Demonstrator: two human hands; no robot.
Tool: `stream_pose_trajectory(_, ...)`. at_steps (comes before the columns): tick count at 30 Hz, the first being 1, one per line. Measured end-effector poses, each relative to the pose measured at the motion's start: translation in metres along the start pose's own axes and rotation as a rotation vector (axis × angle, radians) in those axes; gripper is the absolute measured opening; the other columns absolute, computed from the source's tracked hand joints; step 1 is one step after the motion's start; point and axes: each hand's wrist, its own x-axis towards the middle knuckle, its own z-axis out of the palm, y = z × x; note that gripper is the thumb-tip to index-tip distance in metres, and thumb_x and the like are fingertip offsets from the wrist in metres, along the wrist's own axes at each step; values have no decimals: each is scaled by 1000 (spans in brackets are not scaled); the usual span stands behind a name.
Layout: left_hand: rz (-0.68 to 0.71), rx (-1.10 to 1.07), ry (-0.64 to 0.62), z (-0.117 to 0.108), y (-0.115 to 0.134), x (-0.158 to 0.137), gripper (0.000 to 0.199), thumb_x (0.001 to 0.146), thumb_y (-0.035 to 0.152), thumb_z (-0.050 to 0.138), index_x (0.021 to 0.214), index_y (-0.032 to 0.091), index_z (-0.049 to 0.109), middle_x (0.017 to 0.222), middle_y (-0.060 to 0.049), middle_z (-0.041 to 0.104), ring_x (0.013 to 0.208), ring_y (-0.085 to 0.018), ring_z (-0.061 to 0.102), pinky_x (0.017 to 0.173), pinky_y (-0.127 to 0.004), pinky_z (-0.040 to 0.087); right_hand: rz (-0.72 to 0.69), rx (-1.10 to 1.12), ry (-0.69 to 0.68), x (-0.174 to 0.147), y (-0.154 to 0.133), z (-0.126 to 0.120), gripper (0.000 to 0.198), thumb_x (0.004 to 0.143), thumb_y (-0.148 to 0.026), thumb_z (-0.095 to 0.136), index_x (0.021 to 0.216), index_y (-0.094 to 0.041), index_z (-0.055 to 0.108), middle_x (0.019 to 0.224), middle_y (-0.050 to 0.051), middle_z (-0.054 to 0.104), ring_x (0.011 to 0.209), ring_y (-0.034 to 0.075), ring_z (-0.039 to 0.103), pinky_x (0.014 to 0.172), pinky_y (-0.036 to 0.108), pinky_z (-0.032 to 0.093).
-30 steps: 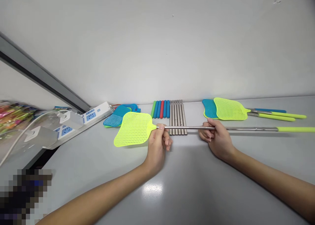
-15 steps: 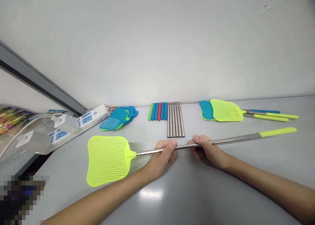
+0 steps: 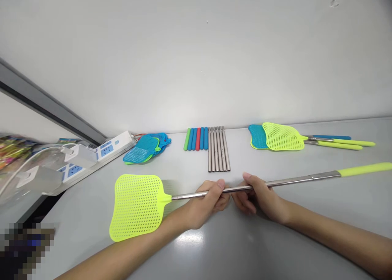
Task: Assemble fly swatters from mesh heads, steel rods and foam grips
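A yellow-green fly swatter (image 3: 137, 206) lies across my view, its perforated head at the left and its foam grip at the far right. Its metal rod is extended between them. My left hand (image 3: 205, 202) is closed around the rod near the head, thumb on top. Close beside it, my right hand (image 3: 257, 194) grips the same rod farther right, thumb along the top and fingers curled below. Beyond the hands, several bare metal rods (image 3: 218, 149) lie in a row next to foam grips (image 3: 196, 139) in green, blue and red.
Loose swatter heads (image 3: 145, 147), blue and green, are piled at the back left. Several complete swatters (image 3: 284, 137) lie stacked at the back right. A power strip (image 3: 113, 147) with plugged-in white adapters runs along the left edge. The wall (image 3: 196, 67) rises behind the grey table (image 3: 232, 247).
The swatter has come slightly nearer and its grip end reaches farther right. My hands have moved closer together on the rod, both still holding it.
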Motion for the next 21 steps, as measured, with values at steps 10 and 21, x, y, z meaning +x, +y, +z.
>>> stream_pose_trajectory(10,-107,95,39,6,4,-1,47,89,41,18,50,18,30,47,4,28,48,-10,27,48,-24,24,-6,-118,-5,-5,7,0,63,88,-46,8,40,-19,37,41,0,39,45,12,40,51,26,34)
stream_pose_trajectory(21,-132,165,46,8,7,-3,48,89,43,17,50,18,33,49,3,32,50,-10,31,52,-24,28,18,-188,-3,-3,6,-2,61,89,-47,9,43,-18,38,42,-1,37,46,11,39,52,25,33)
